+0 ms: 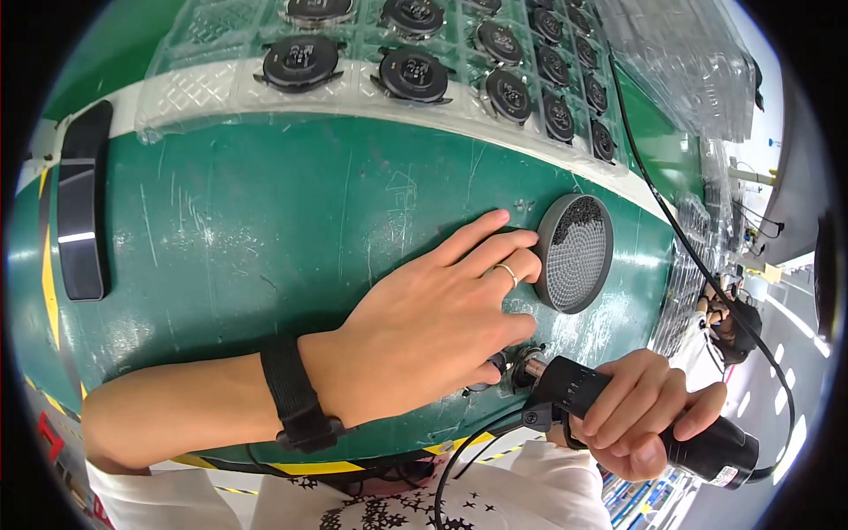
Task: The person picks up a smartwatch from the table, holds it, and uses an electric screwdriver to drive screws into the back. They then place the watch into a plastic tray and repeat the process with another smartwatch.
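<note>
My left hand (433, 309), with a ring and a black wristband, lies palm down. Its bent thumb and forefinger close about a small dark round watch case (493, 369) with metal lugs, mostly hidden below them. The outer fingers stretch away; a bent ringed finger lies against a round grey dish (574, 256) with a dimpled floor and tiny black pieces heaped on its far side. In my right hand (640, 411) is a black corded electric screwdriver (574, 386). Its metal nose points left, right at the case; the bit's exact contact is hidden.
Clear plastic trays (353, 88) holding several dark round watch cases line the far side. A flat black device (84, 203) lies far left. The screwdriver's cable (698, 256) loops along the right. Stacked empty trays (680, 66) stand back right. Another person (729, 331) sits beyond.
</note>
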Motion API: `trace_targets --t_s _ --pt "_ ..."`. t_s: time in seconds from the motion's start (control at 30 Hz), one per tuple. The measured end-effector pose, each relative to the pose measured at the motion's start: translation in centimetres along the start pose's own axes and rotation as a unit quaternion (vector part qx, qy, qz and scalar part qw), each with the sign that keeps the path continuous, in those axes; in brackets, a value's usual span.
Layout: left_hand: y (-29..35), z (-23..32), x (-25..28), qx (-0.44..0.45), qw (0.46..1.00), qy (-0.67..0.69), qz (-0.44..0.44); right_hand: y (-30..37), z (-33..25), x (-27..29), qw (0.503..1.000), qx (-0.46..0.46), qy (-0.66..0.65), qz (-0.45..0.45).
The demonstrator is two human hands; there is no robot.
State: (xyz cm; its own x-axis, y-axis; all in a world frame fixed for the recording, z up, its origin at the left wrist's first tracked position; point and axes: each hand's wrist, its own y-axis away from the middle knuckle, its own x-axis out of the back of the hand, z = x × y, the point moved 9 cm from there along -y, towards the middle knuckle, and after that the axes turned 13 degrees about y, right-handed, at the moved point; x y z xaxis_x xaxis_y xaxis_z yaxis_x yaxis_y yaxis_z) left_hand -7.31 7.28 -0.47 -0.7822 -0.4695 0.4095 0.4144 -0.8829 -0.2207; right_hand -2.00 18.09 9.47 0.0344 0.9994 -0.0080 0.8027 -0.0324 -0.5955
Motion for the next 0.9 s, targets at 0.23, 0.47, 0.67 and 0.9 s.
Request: trace_targets --t_s 0.23,0.47,0.67,0.9 --pt "-0.1 -0.5 0.1 0.000 0.999 0.035 0.028 0.0 -0.1 1.1 0.995 0.016 -0.047 0.083" --pt "-0.1 -0.5 0.3 0.001 0.999 0.047 0.027 0.0 -0.6 1.4 0.987 0.047 -0.091 0.125" --pt "-0.2 -0.5 0.2 -0.001 0.998 0.049 0.029 0.1 -0.7 1.3 0.987 0.058 -0.092 0.118" --pt "0.0 -0.6 0.3 -0.001 0.998 0.051 0.047 0.1 -0.5 1.0 0.989 0.054 -0.087 0.108"
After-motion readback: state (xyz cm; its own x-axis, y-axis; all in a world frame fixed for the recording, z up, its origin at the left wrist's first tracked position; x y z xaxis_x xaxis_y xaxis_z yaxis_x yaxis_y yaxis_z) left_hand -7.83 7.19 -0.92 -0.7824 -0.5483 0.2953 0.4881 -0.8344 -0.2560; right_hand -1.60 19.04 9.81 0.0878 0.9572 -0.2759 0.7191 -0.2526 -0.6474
